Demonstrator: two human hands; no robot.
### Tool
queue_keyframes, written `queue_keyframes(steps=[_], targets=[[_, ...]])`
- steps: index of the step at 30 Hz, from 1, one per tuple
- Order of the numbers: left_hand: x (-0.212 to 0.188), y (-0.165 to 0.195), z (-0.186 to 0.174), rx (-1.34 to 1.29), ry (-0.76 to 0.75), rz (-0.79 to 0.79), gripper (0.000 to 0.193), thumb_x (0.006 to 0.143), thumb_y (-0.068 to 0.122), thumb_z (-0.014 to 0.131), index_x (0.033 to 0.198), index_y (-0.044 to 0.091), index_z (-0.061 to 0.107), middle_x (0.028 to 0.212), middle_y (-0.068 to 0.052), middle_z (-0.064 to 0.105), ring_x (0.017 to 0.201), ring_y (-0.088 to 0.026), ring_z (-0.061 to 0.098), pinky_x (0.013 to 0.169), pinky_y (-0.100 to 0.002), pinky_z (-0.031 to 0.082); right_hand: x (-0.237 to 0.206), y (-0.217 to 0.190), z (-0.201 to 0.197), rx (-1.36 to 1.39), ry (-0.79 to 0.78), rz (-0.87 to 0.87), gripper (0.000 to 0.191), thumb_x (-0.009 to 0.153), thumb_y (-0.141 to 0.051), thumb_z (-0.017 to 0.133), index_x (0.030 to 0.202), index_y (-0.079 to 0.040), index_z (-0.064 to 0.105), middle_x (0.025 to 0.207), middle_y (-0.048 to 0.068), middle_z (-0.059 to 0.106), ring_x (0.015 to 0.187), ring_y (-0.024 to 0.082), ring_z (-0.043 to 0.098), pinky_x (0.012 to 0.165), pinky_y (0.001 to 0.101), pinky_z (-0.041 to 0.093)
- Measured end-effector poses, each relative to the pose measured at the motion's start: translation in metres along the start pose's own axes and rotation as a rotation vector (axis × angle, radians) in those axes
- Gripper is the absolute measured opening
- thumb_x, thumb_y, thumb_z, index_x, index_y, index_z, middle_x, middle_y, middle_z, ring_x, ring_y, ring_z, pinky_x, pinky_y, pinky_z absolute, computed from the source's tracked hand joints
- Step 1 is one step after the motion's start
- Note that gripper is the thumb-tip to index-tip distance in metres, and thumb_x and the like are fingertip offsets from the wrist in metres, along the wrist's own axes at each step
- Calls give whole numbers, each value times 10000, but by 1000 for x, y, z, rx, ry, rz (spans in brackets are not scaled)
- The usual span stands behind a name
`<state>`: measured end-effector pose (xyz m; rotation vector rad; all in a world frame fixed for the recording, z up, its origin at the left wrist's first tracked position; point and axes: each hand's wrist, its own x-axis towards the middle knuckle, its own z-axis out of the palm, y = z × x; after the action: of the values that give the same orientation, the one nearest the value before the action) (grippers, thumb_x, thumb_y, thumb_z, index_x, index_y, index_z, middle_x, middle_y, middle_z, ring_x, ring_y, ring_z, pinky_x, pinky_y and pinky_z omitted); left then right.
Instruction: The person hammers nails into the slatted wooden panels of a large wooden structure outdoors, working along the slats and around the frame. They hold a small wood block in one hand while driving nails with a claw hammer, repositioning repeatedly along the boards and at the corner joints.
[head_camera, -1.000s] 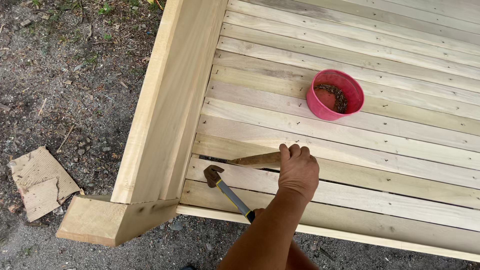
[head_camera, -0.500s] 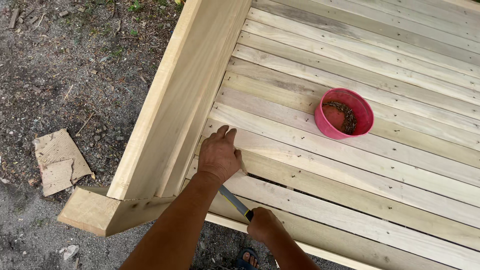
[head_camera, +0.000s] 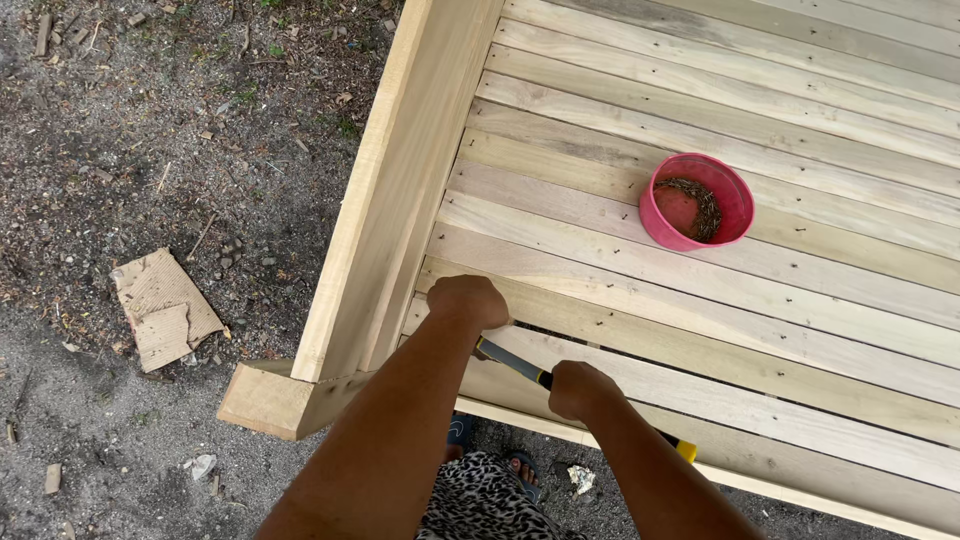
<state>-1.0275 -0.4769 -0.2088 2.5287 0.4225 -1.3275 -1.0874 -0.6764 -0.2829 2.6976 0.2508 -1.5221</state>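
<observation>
The left hand (head_camera: 467, 301) was curled into a fist and pressed down on the slatted wooden platform (head_camera: 760, 120), near the platform's left end, just beside the tall side board (head_camera: 400, 190); what, if anything, it gripped could not be told. The right hand (head_camera: 580, 389) was closed around the handle of a hammer (head_camera: 515, 363), nearer the camera and to the right of the left hand; the dark and yellow handle ran from under the left fist across the slats, and its yellow end showed past the right forearm near the platform's near edge; the hammer's head was hidden beneath the left hand. A dark gap between two slats lay just right of the left fist. Farther off and to the right, a pink bowl (head_camera: 700, 200) holding nails stood on the slats, well apart from both hands. On the gravel ground to the left lay a torn piece of cardboard (head_camera: 165, 305).
</observation>
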Motion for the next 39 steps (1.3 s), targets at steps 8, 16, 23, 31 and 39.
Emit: queue_keyframes(steps=[8, 16, 23, 31, 39], targets=[[-4, 10, -18, 357, -235, 6, 299, 920, 277, 584, 1104, 128, 766, 1020, -179, 689, 865, -359, 667, 817, -561, 539, -21, 46, -48, -65, -169, 201, 211, 905, -165, 672, 1065, -47, 741, 934, 95, 765, 810, 215, 745, 703, 389, 600], [-13, 87, -10, 389, -393, 100, 596, 869, 628, 584, 1123, 116, 755, 969, -121, 701, 904, -316, 705, 890, -662, 545, -8, 35, -57, -2, -140, 289, 308, 929, -159, 628, 1211, -88, 731, 1119, 101, 735, 1015, 259, 722, 850, 421, 582], [11, 34, 42, -289, -275, -154, 1154, 730, 227, 856, 1614, 7, 148, 1100, -110, 758, 1032, -203, 750, 924, -329, 589, -17, 13, -95, -109, -165, 226, 345, 914, -188, 685, 1243, -91, 722, 1254, 119, 719, 1119, 275, 716, 903, 435, 593], [51, 68, 25, 4, -382, -85, 271, 758, 267, 660, 979, 175, 787, 896, -60, 717, 853, -198, 701, 744, -350, 536, -14, 27, -91, -270, -222, 129, 488, 916, -287, 731, 1343, -71, 638, 1283, 127, 683, 1143, 297, 681, 946, 473, 566], [38, 92, -65, 88, -340, -99, 495, 761, 331, 794, 1217, 173, 684, 1201, -169, 637, 1025, -314, 625, 852, -439, 518, 10, 85, -92, -193, -209, 84, 354, 928, -121, 614, 1275, -84, 675, 1034, 116, 707, 885, 239, 702, 784, 436, 571]])
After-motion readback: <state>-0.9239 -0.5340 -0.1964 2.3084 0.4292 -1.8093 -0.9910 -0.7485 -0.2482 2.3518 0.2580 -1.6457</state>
